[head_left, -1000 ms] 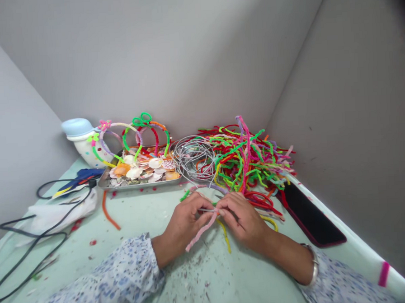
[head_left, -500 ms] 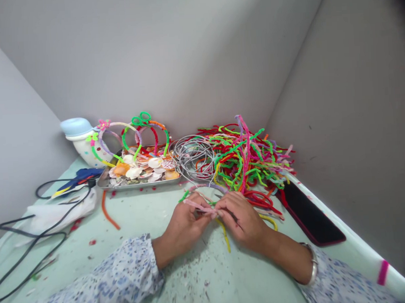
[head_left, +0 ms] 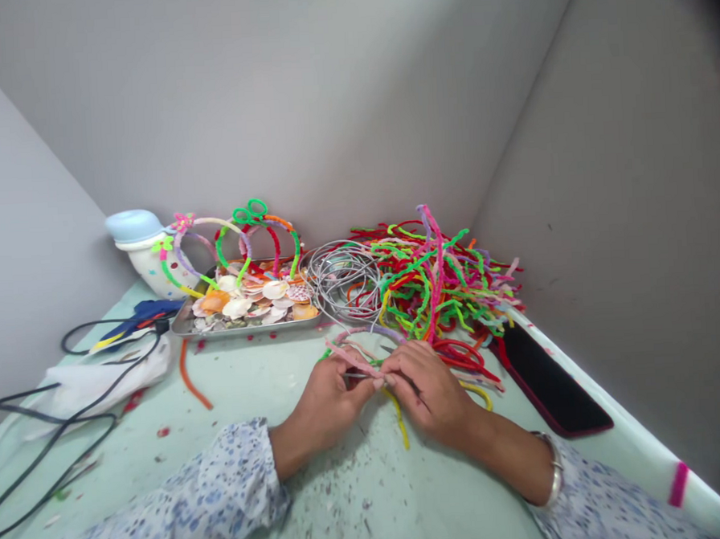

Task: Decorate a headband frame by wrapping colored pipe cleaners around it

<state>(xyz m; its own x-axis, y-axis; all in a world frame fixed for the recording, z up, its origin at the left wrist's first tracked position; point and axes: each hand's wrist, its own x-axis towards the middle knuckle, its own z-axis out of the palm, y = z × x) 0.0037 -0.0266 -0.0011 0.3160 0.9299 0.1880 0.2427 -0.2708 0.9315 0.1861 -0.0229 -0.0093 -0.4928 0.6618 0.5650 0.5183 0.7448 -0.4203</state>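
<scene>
Ahead of you, a plain grey back wall point(head_left: 279, 105), a paler wall point(head_left: 18, 191) slanting in on your left, a darker wall point(head_left: 628, 207) on your right, faintly marked; soft, uneven light; below, your pale green, stained worktop point(head_left: 450, 490)

Black cable point(head_left: 66, 422), looped, lower left; white plastic point(head_left: 88, 380) beneath it. Spotted white container point(head_left: 155, 266), blue lid point(head_left: 133, 226), centre left. Flat black object point(head_left: 550, 388), red-edged, lies lower right.
</scene>
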